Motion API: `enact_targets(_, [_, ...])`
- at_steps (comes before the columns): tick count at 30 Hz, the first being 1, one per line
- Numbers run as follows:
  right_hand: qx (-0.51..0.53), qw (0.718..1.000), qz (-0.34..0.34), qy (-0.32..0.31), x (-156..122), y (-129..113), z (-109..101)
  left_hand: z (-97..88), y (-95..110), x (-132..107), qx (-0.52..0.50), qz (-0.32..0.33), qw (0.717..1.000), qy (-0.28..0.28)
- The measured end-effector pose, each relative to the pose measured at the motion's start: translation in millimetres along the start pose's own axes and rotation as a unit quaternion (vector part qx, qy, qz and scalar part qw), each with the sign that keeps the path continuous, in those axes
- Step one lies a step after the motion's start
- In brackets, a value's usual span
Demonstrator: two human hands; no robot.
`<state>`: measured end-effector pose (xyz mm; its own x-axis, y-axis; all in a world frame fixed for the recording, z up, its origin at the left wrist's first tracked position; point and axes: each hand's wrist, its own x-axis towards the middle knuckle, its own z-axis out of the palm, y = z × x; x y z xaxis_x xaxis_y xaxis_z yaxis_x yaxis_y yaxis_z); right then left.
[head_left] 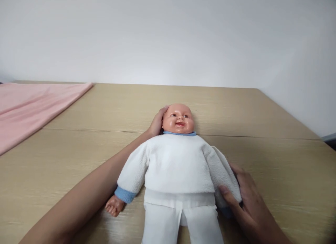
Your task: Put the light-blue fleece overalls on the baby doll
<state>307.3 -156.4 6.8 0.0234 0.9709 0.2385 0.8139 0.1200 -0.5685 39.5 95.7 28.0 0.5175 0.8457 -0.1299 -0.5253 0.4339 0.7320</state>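
A baby doll with a bald plastic head lies on its back, its feet end toward me and cut off by the frame. It wears a white fleece top with blue collar and cuffs, and white trousers. My left hand cups the left side of its head, with the fingertips partly hidden behind it. Around the doll's sleeve on the right is my right hand, thumb in front and fingers behind. The doll's hand on that side is hidden. Its other hand rests beside my left forearm.
The doll lies on a wooden table with a seam running across it. A pink cloth is spread over the far left corner. Behind the table's back edge rises a white wall.
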Motion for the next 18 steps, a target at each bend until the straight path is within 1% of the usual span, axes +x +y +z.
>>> enact_targets(2, [0.01, 1.0, 0.014, 0.001, 1, 0, 1, -2.4, 0, 1, 0.01, 0.004, 1.0, 0.018])
enact_targets(4, [0.024, 0.999, 0.022, 0.004, 2, -3, 1, -7.2, 0, 4, 0.03, 0.037, 0.998, 0.048])
enact_targets(7, [0.049, 0.998, 0.029, 0.019, 5, -8, -1, -17.9, 2, 4, 0.081, 0.15, 0.982, 0.075])
enact_targets(9, [0.059, 0.996, 0.019, 0.061, 7, -12, -3, -26.1, 5, 0, 0.11, 0.209, 0.967, 0.095])
enact_targets(10, [0.062, 0.994, 0.006, 0.088, 8, -14, -4, -30.1, 6, -4, 0.117, 0.221, 0.962, 0.106])
enact_targets(13, [0.067, 0.983, -0.058, 0.163, 9, -21, -9, -40.5, 12, -21, 0.123, 0.224, 0.958, 0.13])
enact_targets(15, [0.091, 0.972, -0.108, 0.191, 4, -30, -13, -46.4, 14, -38, 0.129, 0.223, 0.955, 0.147])
enact_targets(16, [0.11, 0.967, -0.135, 0.186, -1, -37, -15, -49.0, 14, -48, 0.13, 0.222, 0.953, 0.16])
enact_targets(17, [0.132, 0.962, -0.167, 0.168, -8, -44, -18, -51.5, 14, -60, 0.131, 0.222, 0.95, 0.175])
enact_targets(18, [0.158, 0.956, -0.204, 0.137, -17, -52, -21, -53.6, 13, -74, 0.13, 0.223, 0.947, 0.193])
